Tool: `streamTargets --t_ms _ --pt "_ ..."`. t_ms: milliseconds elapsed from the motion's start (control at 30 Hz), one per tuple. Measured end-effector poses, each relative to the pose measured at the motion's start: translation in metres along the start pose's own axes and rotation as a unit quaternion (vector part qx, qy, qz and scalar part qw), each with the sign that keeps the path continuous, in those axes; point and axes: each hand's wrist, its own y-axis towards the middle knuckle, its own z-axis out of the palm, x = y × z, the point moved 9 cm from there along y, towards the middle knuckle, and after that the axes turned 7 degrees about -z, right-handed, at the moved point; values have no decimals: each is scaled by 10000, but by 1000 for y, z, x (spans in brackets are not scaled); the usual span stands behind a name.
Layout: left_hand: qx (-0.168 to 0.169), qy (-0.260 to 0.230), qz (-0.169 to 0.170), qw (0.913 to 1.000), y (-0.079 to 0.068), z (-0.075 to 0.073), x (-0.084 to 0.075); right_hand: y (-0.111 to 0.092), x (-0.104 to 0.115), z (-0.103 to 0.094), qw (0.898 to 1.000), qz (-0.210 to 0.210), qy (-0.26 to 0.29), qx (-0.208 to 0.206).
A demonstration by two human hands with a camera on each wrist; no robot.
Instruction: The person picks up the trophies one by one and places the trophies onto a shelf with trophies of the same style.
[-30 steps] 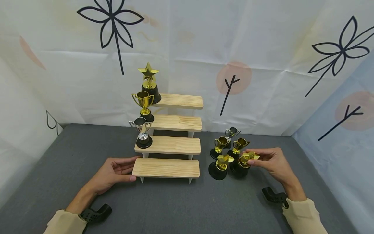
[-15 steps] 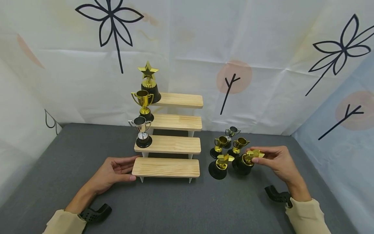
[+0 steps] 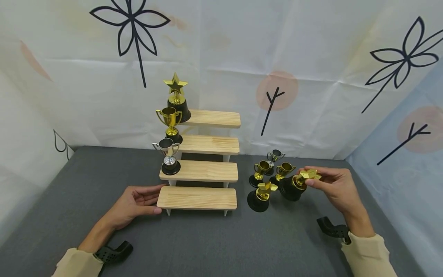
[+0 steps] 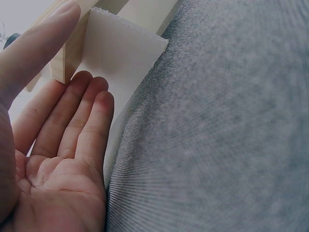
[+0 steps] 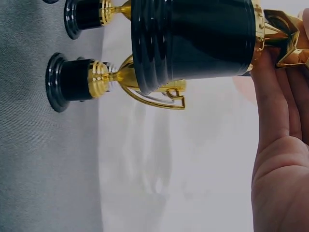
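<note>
My right hand (image 3: 337, 188) pinches the gold star top of a star trophy (image 3: 292, 187) and holds it tilted. In the right wrist view the trophy's black base (image 5: 203, 38) hangs above the table. My left hand (image 3: 128, 206) lies at the left end of the lowest step of a wooden tiered display stand (image 3: 197, 199). Its fingers (image 4: 87, 113) are nearly straight and touch the step's end. On the stand's left side are a silver cup trophy (image 3: 169, 156), a gold cup trophy (image 3: 170, 123) and another star trophy (image 3: 177, 100), each on its own step.
Right of the stand, a star trophy (image 3: 259, 198), two gold cup trophies (image 3: 262, 171) and a silver cup trophy (image 3: 274, 157) stand close together on the grey table (image 3: 242, 246). A white printed cloth (image 3: 225, 50) hangs behind.
My right hand has moved to the right and slightly back, lifting the star trophy away from the group and tilting it. The left hand stays at the stand.
</note>
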Motion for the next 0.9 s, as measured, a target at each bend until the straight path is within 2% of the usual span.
streamTargets --t_ms 400,700,900 --pt "-139 165 -79 9997 0 -2 0 10 19 -2 9987 -161 459 -173" --pt "-147 238 -33 9996 0 -1 -1 22 39 -1 9978 -333 508 -261" --pt "-160 237 -35 9996 -1 -1 -1 36 50 4 9988 -225 321 -296"
